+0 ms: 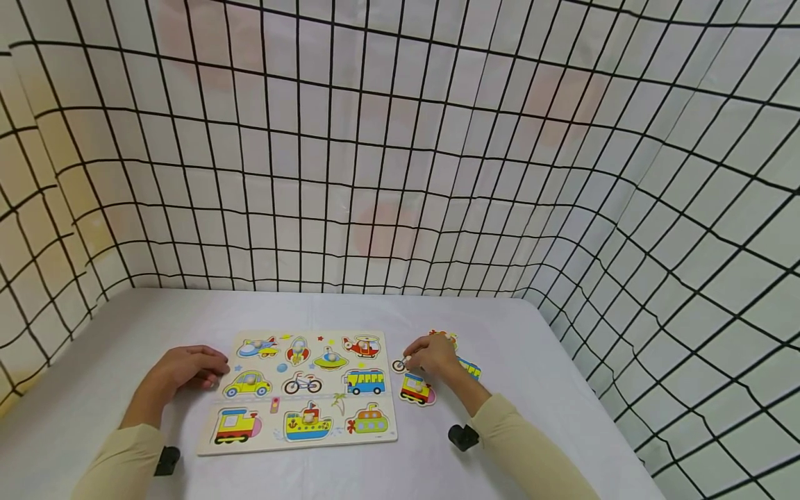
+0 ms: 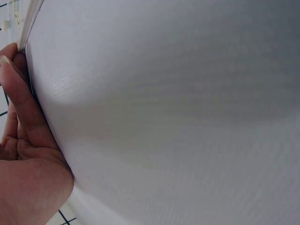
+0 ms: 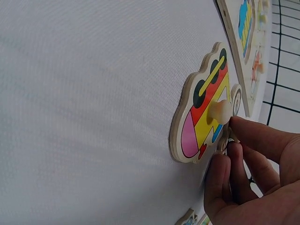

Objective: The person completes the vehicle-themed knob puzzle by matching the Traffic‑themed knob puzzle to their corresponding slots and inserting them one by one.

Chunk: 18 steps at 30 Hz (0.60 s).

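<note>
We can read no words, numbers or brands in any view. The nearest things to signs that we find are printed on the puzzle board (image 1: 271,443): a small traffic light (image 1: 275,405), set above the gap between the train picture (image 1: 236,426) and the boat piece (image 1: 307,425), and a red star (image 1: 321,339) near the far edge. By the board's lower right corner we make out a tiny faint mark (image 1: 380,437), too small for us to read
</note>
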Tool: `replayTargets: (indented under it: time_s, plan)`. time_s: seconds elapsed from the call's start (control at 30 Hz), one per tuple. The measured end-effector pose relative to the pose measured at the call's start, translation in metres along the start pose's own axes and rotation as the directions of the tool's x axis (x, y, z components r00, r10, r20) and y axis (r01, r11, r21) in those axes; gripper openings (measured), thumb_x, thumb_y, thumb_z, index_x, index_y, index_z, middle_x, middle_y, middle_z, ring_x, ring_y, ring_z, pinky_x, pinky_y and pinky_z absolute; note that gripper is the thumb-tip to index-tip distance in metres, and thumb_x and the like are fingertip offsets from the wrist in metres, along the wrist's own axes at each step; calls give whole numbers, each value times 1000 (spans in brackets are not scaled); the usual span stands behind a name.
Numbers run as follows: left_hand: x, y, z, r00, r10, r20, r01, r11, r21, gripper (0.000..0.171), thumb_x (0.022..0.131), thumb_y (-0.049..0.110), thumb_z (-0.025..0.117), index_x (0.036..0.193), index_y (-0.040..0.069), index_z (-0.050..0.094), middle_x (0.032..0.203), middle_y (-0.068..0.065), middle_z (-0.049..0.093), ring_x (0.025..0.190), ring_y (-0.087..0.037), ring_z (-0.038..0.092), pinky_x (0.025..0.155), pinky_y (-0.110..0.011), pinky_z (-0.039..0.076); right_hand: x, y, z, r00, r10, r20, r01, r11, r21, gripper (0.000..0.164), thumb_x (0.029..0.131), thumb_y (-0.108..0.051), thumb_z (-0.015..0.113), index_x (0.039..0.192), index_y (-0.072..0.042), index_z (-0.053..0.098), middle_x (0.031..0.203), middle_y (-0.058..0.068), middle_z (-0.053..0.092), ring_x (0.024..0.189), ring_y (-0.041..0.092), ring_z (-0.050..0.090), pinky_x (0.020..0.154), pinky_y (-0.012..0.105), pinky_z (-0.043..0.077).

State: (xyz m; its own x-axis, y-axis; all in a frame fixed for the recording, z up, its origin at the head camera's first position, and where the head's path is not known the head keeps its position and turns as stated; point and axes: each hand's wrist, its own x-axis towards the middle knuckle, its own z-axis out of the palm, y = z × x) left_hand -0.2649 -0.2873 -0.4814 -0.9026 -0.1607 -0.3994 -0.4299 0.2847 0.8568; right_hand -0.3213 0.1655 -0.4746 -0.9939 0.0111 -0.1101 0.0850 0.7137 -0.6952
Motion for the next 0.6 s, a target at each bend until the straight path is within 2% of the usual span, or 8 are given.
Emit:
replayTargets:
  time_s: [0.6]
  plan:
    - [-2,1,0,1000,2,5,-2,1000,-8,30,85,15,77,109,-1,69,79,-3,72,65,-22,66,67,-28,58,-3,-4,-2,1000,-10,-4,10,1000,0,11,75,-12,83,85,-11,79,83,1,71,78,18,56,59,24,43]
